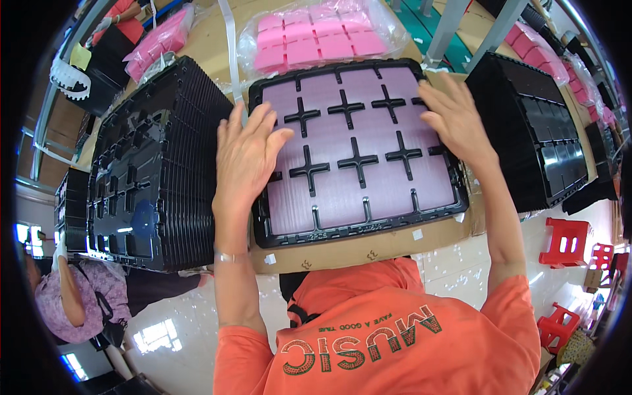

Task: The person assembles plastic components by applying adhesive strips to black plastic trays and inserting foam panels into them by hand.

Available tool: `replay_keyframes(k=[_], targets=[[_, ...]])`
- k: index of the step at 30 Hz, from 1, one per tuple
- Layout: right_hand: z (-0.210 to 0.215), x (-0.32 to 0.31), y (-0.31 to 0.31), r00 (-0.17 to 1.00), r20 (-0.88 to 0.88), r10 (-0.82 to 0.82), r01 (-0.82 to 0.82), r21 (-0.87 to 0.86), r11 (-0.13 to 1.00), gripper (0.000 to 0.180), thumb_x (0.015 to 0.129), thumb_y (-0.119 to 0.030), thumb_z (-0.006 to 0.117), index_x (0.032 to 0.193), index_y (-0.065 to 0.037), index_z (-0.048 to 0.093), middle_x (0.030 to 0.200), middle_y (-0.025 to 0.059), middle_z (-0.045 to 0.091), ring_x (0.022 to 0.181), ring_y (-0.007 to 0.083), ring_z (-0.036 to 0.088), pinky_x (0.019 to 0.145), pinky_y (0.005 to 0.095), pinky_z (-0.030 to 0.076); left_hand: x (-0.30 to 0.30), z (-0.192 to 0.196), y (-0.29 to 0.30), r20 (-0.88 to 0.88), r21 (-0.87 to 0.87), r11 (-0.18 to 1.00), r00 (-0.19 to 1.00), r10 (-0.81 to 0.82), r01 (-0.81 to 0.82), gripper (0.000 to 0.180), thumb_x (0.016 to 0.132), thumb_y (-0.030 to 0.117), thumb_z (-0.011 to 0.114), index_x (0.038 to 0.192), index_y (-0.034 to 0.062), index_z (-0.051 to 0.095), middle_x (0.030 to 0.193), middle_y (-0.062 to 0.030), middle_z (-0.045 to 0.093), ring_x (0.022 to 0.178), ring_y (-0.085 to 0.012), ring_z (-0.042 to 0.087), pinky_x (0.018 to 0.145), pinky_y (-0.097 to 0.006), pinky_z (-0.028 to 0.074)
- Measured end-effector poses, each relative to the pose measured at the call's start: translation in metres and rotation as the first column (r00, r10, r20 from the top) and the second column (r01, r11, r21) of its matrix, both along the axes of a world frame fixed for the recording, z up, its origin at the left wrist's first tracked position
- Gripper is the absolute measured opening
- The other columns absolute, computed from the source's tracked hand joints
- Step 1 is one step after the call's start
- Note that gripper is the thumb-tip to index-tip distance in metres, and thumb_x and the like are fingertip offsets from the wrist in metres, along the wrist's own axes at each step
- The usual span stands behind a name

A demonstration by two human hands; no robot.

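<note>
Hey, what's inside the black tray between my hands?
Pinkish-purple material surrounds the black crosses inside the black tray. The tray's floor beneath it is covered, so I can't see what lies there.

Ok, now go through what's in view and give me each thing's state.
Left hand: open, over the black tray's left edge.
Right hand: open, over its right edge.
Black tray: lying flat, pinkish-purple material showing between its crosses.
Left tray stack: nested, piled high.
Right tray stack: piled up.
Pink pieces: in rows, in clear plastic.
Nearest red stool: unoccupied.
</note>
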State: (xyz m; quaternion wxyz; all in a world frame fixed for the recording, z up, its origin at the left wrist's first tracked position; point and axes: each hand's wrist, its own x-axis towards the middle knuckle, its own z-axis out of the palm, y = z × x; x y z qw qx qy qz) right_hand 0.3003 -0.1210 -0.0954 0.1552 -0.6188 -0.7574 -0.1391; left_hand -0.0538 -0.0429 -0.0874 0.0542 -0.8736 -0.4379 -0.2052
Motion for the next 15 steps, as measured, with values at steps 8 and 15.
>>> replay_keyframes(k=[8,15], targets=[[-0.024,0.014,0.059,0.997,-0.009,-0.078,0.074,-0.223,0.972,0.058,0.099,-0.052,0.032,0.133,-0.011,0.055,0.145,0.0052,0.046,0.141,0.0340,0.026,0.116,0.0514,0.016,0.018,-0.033,0.042,-0.165,-0.207,0.958,0.972,0.166,-0.198,0.066,0.098,0.058,0.027,0.131,0.0098,0.057,0.143,-0.0056,0.047,0.137,-0.0383,0.033,0.111,-0.057,0.024],[-0.017,0.007,0.050,0.996,0.093,-0.014,0.028,-0.156,0.987,0.054,0.098,-0.048,0.039,0.129,-0.007,0.058,0.137,0.0078,0.054,0.137,0.0342,0.033,0.115,0.0501,0.017,0.010,-0.032,0.038,-0.197,-0.067,0.981,0.966,0.166,-0.182,0.050,0.094,0.047,0.046,0.121,0.0079,0.061,0.136,-0.0064,0.053,0.132,-0.0404,0.039,0.106,-0.061,0.029]])
